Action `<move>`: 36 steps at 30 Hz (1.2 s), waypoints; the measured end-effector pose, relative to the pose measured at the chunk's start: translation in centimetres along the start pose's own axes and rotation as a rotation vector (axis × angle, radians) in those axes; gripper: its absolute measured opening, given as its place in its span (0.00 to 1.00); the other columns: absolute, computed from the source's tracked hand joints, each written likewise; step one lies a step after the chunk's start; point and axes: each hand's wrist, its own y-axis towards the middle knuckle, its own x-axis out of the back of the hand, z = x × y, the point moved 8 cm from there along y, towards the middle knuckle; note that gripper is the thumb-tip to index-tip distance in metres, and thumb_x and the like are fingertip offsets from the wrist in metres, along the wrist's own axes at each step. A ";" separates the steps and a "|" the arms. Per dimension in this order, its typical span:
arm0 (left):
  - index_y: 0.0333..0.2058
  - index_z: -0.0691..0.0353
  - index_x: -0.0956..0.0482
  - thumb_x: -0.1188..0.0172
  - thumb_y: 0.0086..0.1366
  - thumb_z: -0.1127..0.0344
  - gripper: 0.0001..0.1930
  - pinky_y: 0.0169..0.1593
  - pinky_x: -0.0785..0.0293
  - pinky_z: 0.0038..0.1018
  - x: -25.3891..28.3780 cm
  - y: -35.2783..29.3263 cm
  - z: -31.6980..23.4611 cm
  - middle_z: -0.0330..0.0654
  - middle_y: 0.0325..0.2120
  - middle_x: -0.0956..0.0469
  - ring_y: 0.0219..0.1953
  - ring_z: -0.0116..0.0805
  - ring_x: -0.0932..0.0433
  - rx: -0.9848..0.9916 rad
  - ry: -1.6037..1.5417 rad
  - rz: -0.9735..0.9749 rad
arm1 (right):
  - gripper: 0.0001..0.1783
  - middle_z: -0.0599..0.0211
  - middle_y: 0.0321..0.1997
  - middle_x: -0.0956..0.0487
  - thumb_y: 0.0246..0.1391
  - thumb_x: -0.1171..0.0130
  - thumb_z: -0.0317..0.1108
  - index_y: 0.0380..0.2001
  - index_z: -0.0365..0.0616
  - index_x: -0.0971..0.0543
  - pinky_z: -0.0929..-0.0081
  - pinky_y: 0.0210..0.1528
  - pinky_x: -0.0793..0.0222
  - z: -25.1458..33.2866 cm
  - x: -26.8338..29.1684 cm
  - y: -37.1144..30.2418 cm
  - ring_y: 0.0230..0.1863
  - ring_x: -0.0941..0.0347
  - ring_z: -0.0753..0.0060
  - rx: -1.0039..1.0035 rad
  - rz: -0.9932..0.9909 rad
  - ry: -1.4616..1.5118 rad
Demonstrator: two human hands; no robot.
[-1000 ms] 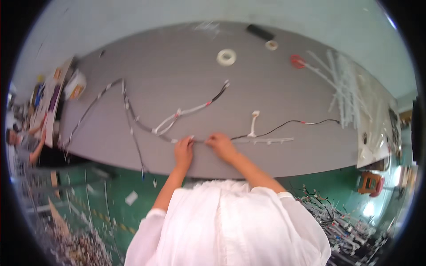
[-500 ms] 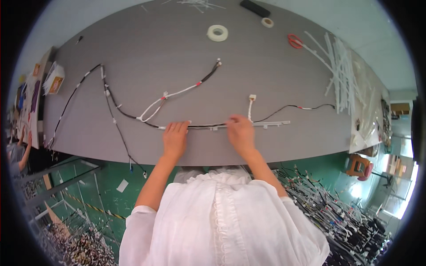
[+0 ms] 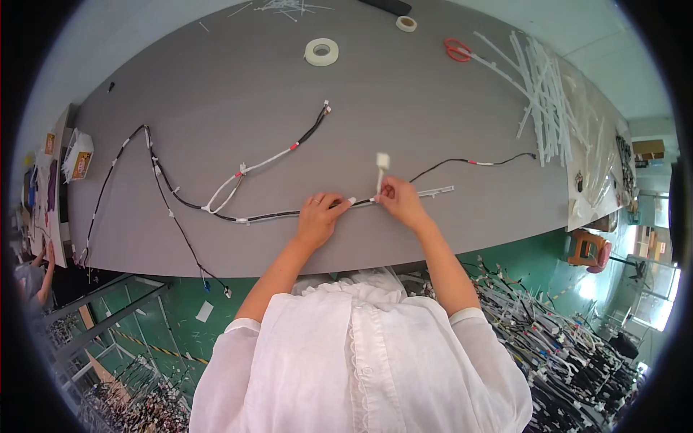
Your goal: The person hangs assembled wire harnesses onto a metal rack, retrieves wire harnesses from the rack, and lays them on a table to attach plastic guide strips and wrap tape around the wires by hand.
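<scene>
A long black wire harness (image 3: pixel 190 205) stretches across the grey table, with branches bound in white and red tape. Its middle section lies along a narrow white plastic strip (image 3: pixel 437 191), which sticks out past my right hand. My left hand (image 3: pixel 317 219) is closed over the harness and strip, thumb and forefinger close together at a whitish spot. Just to its right, my right hand (image 3: pixel 401 201) pinches the base of a short white branch. The white connector (image 3: pixel 382 160) on that branch points up and away from me. My fingertips partly hide the joint there.
Two tape rolls (image 3: pixel 321 52) (image 3: pixel 406 24) lie toward the far side. Red-handled scissors (image 3: pixel 458 50) rest beside a pile of white strips (image 3: pixel 545 101) at far right. Many harnesses (image 3: pixel 534 325) hang below the table at right. Another person's arm (image 3: pixel 48 274) shows at far left.
My left hand has slid right along the harness, closer to my right hand. My right hand now pinches the white branch at its base. The whole view has shifted a little.
</scene>
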 end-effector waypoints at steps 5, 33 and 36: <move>0.43 0.48 0.22 0.47 0.48 0.77 0.22 0.43 0.36 0.33 0.1 0.6 -0.9 0.31 0.38 0.27 0.42 0.34 0.30 -0.054 0.057 0.059 | 0.07 0.62 0.27 0.24 0.40 0.37 0.29 0.24 0.44 0.26 0.67 0.28 0.33 2.6 0.0 -3.6 0.27 0.27 0.59 0.412 -0.319 -0.356; 0.37 0.59 0.22 0.46 0.46 0.76 0.16 0.37 0.28 0.30 -1.5 2.4 -0.9 0.36 0.31 0.28 0.36 0.36 0.28 -0.164 -0.141 0.077 | 0.10 0.71 0.15 0.29 0.53 0.43 0.33 0.24 0.37 0.25 0.84 0.15 0.42 -2.4 -4.2 -4.8 0.13 0.37 0.82 -0.501 -0.455 0.706; 0.37 0.60 0.22 0.46 0.45 0.76 0.17 0.37 0.28 0.30 -1.5 2.4 -1.0 0.37 0.30 0.28 0.36 0.37 0.28 -0.197 -0.181 0.084 | 0.09 0.73 0.14 0.31 0.54 0.45 0.32 0.23 0.39 0.25 0.84 0.14 0.44 -2.9 -5.1 -5.0 0.12 0.40 0.82 -0.641 -0.387 0.764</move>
